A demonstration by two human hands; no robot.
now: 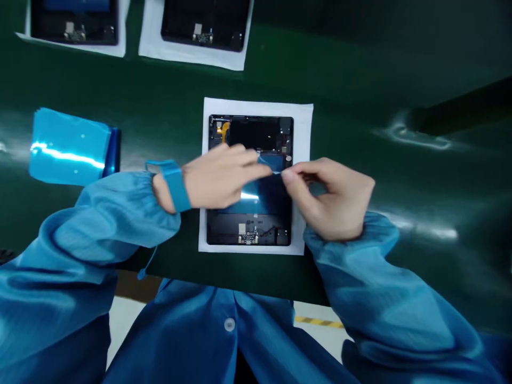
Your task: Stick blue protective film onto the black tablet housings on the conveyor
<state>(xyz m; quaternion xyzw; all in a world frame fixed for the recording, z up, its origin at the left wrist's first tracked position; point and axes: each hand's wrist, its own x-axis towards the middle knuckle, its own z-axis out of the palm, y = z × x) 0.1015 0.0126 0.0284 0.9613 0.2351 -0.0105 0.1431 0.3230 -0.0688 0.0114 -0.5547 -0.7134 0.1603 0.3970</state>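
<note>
Beyond the blue smock (192, 336) at six o'clock, the central opened tablet (224, 226) is overhung by the left hand (218, 178), grip unclear; a pale strip (276, 172), pinched by the three-o'clock right hand (334, 197), could be torn by jerking.

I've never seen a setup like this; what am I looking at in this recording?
This is bare-handed work, with no machine; the single picture comes from a head-worn camera looking forward and down. An opened tablet-like device lies on a white sheet on a dark green table. The left hand, with a blue wrist strap behind it, reaches over the device; whether it holds anything is unclear. The right hand seems to pinch a thin pale sliver, too small to identify. At the picture's left lies a stack of shiny blue sheets; two similar devices are cut off by the top edge.
</note>
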